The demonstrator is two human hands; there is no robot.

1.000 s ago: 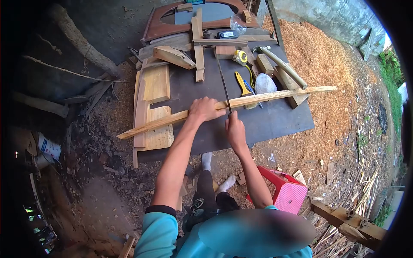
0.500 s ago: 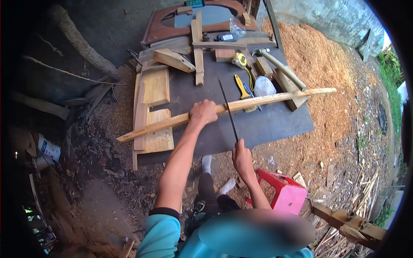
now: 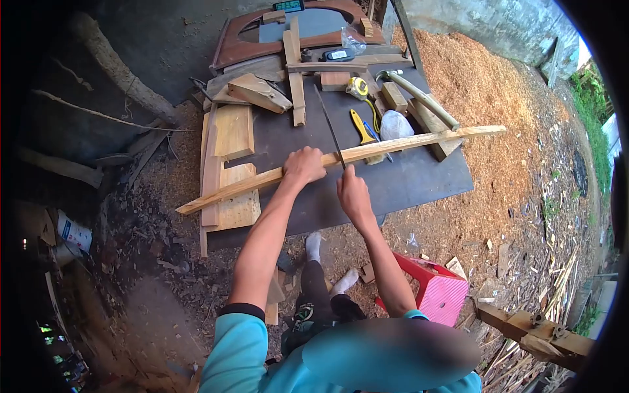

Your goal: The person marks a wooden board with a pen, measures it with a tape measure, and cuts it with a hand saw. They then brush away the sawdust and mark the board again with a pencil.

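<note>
A long pale wooden strip (image 3: 400, 143) lies slantwise across the dark tabletop (image 3: 308, 213), its right end past the table edge. My left hand (image 3: 304, 165) is closed round the strip left of its middle. Just to the right, my right hand (image 3: 354, 194) grips the handle end of a thin saw (image 3: 329, 124), whose narrow blade crosses the strip and points away from me. The saw's handle is mostly hidden in the fingers. The left end of the strip rests over wooden blocks (image 3: 237, 208).
Beyond the strip are a yellow tape measure (image 3: 358, 88), a yellow-handled brush (image 3: 362, 128), a white lump (image 3: 396, 124) and a hammer (image 3: 424, 98). A red stool (image 3: 442, 298) stands at the lower right. Wood shavings (image 3: 472, 98) cover the ground at right.
My right hand has moved forward, away from my body, bringing the saw further across the strip. My left hand still holds the strip. The whole view has shifted slightly.
</note>
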